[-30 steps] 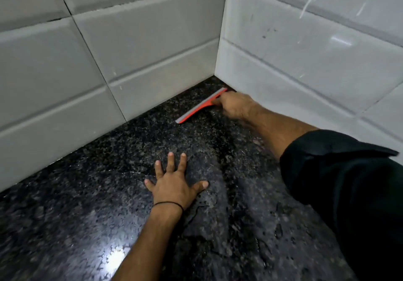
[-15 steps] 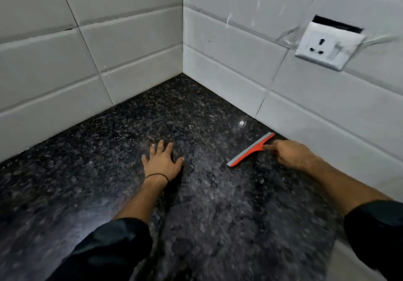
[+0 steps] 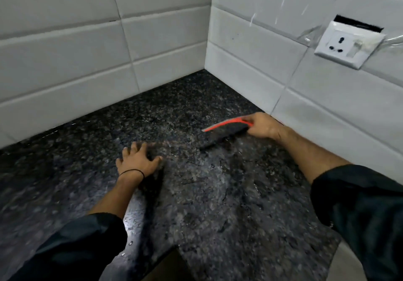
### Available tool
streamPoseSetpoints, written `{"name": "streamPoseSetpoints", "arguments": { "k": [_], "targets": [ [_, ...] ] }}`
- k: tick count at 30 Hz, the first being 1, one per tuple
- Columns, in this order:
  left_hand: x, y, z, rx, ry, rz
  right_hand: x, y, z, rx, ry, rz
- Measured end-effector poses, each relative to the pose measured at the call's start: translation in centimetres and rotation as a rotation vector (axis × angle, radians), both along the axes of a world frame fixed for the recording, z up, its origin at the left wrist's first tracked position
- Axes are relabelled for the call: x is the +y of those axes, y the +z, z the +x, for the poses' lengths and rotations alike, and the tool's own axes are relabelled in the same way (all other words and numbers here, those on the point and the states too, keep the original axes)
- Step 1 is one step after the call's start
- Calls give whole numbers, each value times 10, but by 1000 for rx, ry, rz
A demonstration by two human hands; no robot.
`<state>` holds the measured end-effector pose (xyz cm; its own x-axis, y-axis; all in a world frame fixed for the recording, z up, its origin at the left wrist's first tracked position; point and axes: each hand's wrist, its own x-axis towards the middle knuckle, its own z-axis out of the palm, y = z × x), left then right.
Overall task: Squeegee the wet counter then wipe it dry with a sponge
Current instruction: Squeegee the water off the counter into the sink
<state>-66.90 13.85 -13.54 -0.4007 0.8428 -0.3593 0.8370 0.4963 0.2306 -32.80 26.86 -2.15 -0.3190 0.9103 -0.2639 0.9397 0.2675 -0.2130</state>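
A black speckled granite counter [image 3: 209,195] fills the corner between two tiled walls and glistens with water streaks. My right hand [image 3: 265,127] grips the handle of a red squeegee [image 3: 224,125] near the right wall. Its blade looks raised off the stone, with a dark shadow beneath it. My left hand [image 3: 137,161] rests flat on the counter, fingers spread, to the left of the squeegee and apart from it. No sponge is in view.
White tiled walls [image 3: 91,67] meet at the corner behind the counter. A white power socket [image 3: 349,44] sits on the right wall above my right arm. The counter's front edge [image 3: 174,250] shows at the bottom.
My right hand has drawn the squeegee from the far corner along the right wall toward me, and the blade now looks lifted. My left hand has stayed flat on the counter.
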Motion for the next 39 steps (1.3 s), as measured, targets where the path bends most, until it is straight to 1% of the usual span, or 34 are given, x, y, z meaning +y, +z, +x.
{"name": "streamPoseSetpoints", "arguments": {
  "k": [3,6,10,14,19,23,26,31,35,39],
  "targets": [
    [-2,-4,-30,-40,103,-110,31,-7,-71,89,79,-36],
    [3,-13,-46,-114,97,-193,61,-15,-145,68,132,10],
    [9,-22,-51,-129,120,-177,94,-27,-236,44,211,102],
    [13,-24,-51,-118,130,-164,120,-42,-309,-7,244,143],
    [18,-25,-52,-102,129,-165,137,-54,-351,-58,250,126],
    [20,-24,-54,-113,133,-157,138,-49,-339,-116,245,70],
    [19,-20,-54,-121,133,-150,124,-37,-304,-185,284,39],
    [17,-10,-53,-158,136,-143,80,-32,-208,-283,259,-41],
    [9,-1,-53,-171,118,-134,35,-24,-120,-370,227,-59],
    [0,0,-62,-234,91,-95,-4,-15,-69,-431,231,-75]
  ]
}}
